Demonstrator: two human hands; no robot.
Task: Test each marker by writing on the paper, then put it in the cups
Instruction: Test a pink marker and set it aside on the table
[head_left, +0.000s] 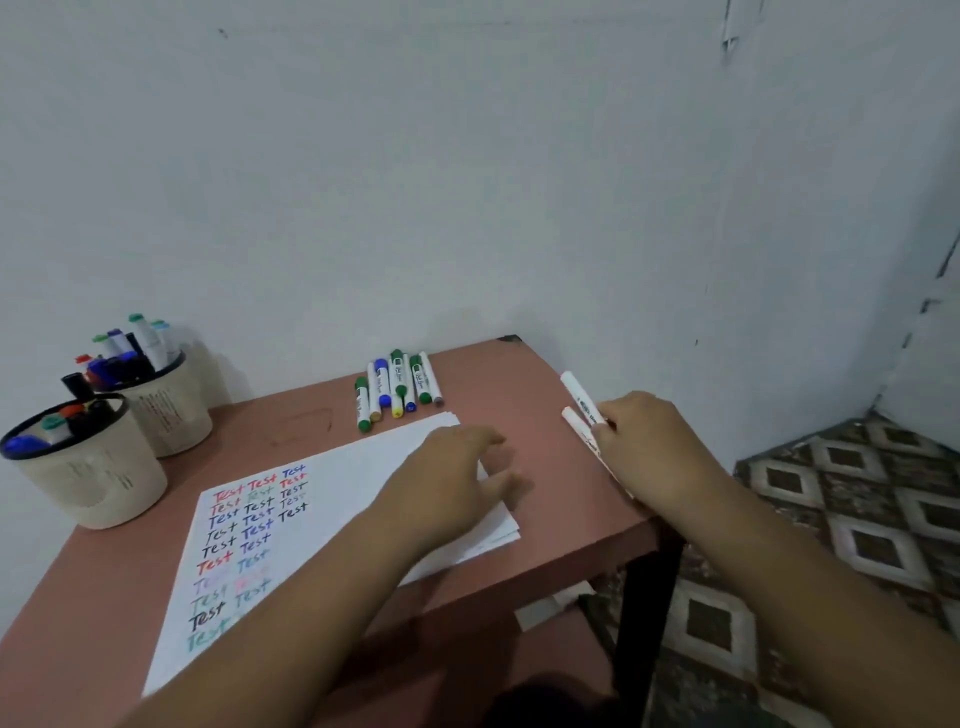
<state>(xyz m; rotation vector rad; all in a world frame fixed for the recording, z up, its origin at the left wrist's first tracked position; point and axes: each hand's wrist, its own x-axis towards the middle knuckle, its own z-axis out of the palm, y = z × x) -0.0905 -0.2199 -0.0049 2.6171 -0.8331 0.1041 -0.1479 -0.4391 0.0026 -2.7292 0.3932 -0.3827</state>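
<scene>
Two white markers (582, 410) gripped in the right hand (649, 447)
Left hand (457, 478) spread loose over the paper (332, 499); loose markers (397, 387) behind, two cups (104, 457) far left.

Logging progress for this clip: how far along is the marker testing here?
Well along. Done: the paper carries many "Test" words, and both cups hold markers. In hand: the right hand grips two white markers; the left hand rests open on the paper. Left: a loose pile of markers beyond the sheet.
</scene>
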